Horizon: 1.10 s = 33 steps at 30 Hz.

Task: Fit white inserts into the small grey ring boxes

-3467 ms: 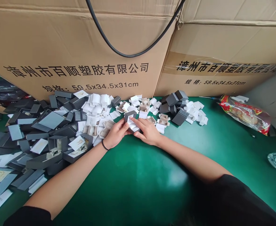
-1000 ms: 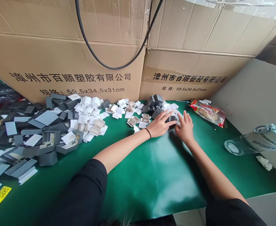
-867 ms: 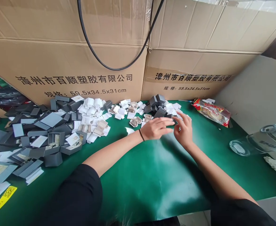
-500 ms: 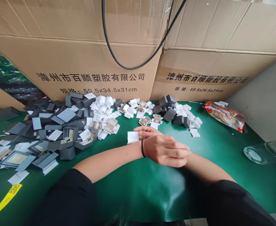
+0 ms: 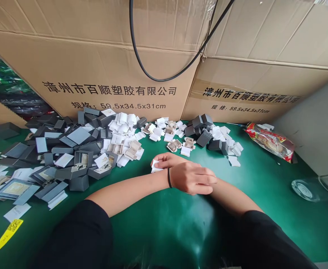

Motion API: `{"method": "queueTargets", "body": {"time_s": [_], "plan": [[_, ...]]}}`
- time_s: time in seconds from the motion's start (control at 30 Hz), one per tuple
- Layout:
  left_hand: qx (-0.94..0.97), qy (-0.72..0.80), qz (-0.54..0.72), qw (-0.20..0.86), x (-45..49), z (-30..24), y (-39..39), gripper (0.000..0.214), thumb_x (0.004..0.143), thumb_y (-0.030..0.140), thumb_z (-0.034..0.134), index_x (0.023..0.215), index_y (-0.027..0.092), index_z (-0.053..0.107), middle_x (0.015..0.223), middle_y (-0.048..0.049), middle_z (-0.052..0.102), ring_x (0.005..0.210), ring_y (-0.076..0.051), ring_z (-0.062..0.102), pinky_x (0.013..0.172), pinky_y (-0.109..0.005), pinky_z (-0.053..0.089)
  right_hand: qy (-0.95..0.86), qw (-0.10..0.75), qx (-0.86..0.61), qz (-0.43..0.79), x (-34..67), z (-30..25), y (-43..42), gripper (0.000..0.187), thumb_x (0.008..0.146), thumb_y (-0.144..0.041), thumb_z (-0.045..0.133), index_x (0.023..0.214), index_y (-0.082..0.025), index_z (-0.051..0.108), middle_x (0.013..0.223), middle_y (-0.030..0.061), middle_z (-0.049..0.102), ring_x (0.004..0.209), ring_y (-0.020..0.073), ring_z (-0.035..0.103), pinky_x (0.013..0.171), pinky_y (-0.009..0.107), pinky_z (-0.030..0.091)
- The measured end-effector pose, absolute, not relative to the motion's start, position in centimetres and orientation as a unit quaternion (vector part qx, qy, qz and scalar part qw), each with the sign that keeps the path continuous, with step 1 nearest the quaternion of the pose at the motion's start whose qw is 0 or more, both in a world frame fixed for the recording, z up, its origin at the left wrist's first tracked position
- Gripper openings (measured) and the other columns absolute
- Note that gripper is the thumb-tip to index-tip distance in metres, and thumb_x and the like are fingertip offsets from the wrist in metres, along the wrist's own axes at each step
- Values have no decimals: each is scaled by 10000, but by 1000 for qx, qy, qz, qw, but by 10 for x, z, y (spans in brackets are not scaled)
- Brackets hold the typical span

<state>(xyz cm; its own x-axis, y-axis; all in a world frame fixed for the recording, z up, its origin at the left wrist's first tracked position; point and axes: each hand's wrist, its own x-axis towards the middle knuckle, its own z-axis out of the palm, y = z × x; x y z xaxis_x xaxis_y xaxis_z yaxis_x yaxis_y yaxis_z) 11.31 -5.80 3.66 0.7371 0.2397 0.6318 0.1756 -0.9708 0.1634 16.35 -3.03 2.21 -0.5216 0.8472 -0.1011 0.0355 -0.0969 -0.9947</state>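
My forearms cross over the green tabletop. My left hand, with a black band at its wrist, lies across my right forearm; its fingers stretch to the right and hold nothing that I can see. Beyond it, my right hand reaches left, thumb and fingers closed on a small white paper card, which is partly covered by the fingers. Just past my right hand lie several small folded card inserts, white on one side and brownish on the other.
On the left spreads a heap of dark grey jewelry boxes, some lidded open, mixed with white cards. More grey boxes stand at back right. A red snack packet and a clear glass lie right. Cartons form the back.
My right hand has closed around the white card, which now shows less and looks folded or tilted. My left hand has shifted slightly left over the right forearm. The view has turned a little.
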Motion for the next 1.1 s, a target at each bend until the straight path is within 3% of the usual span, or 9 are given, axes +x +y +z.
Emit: {"method": "queueTargets", "body": {"time_s": [0.1, 0.17, 0.3, 0.43, 0.57, 0.67, 0.77, 0.9, 1.1], "plan": [[935, -56, 348, 35, 110, 46, -48, 256, 880, 288, 439, 727, 256, 642, 975, -31, 692, 938, -150, 630, 696, -276, 535, -565, 350, -406, 627, 173, 23, -13, 417, 652, -568, 692, 750, -183, 561, 564, -40, 485, 445, 62, 405, 396, 217, 330], [927, -34, 372, 31, 100, 56, -32, 223, 861, 214, 441, 775, 240, 644, 947, -42, 692, 911, -159, 623, 761, -305, 528, -533, 408, -444, 594, 183, 22, -6, 414, 676, -590, 654, 740, -198, 538, 551, -31, 479, 439, 77, 394, 385, 238, 323], [880, 254, 400, 34, 56, 71, 29, 280, 860, 141, 377, 845, 192, 651, 885, -61, 664, 913, -178, 592, 844, -362, 500, -491, 472, -493, 542, 201, 12, -9, 344, 744, -549, 581, 771, -213, 514, 572, -32, 489, 440, 86, 386, 403, 249, 324], [759, 548, 352, 9, 6, 66, 103, 238, 844, 307, 497, 736, 117, 591, 952, -129, 633, 1089, -269, 490, 1016, -503, 330, -549, 431, -517, 495, 200, 0, -24, 294, 738, -466, 592, 781, -179, 541, 603, -46, 507, 493, 77, 430, 494, 225, 361], [727, 617, 298, 37, -7, 53, 133, 381, 822, 405, 550, 584, 117, 475, 764, -127, 638, 1038, -319, 524, 985, -637, 208, -632, 378, -517, 437, 195, -4, -30, 257, 774, -413, 555, 841, -167, 588, 647, -29, 539, 567, 92, 448, 540, 217, 354], [725, 632, 265, 70, -4, 57, 127, 404, 742, 436, 639, 540, 130, 467, 669, -125, 638, 992, -342, 566, 950, -603, 244, -648, 365, -513, 428, 198, -4, -29, 233, 787, -390, 542, 848, -172, 598, 668, -19, 553, 571, 96, 447, 550, 222, 358], [717, 635, 270, 98, -4, 77, 118, 332, 706, 440, 670, 662, 117, 603, 763, -167, 670, 972, -354, 576, 898, -535, 331, -644, 366, -510, 439, 200, -4, -28, 228, 789, -393, 537, 834, -177, 595, 665, -14, 559, 570, 103, 455, 550, 227, 368], [701, 608, 355, 115, -7, 104, 111, 403, 885, 415, 459, 1095, 104, 608, 1017, -139, 661, 989, -249, 559, 910, -438, 398, -628, 380, -505, 454, 199, -3, -27, 238, 778, -414, 545, 815, -183, 586, 647, -17, 549, 565, 108, 460, 546, 230, 376], [671, 552, 457, 190, 7, 83, 91, 526, 966, 462, 142, 1189, 126, 479, 1052, -114, 626, 857, -144, 613, 798, -346, 516, -555, 452, -466, 520, 199, -2, -25, 254, 761, -432, 577, 791, -182, 545, 632, -31, 523, 526, 97, 472, 522, 233, 395]]}}
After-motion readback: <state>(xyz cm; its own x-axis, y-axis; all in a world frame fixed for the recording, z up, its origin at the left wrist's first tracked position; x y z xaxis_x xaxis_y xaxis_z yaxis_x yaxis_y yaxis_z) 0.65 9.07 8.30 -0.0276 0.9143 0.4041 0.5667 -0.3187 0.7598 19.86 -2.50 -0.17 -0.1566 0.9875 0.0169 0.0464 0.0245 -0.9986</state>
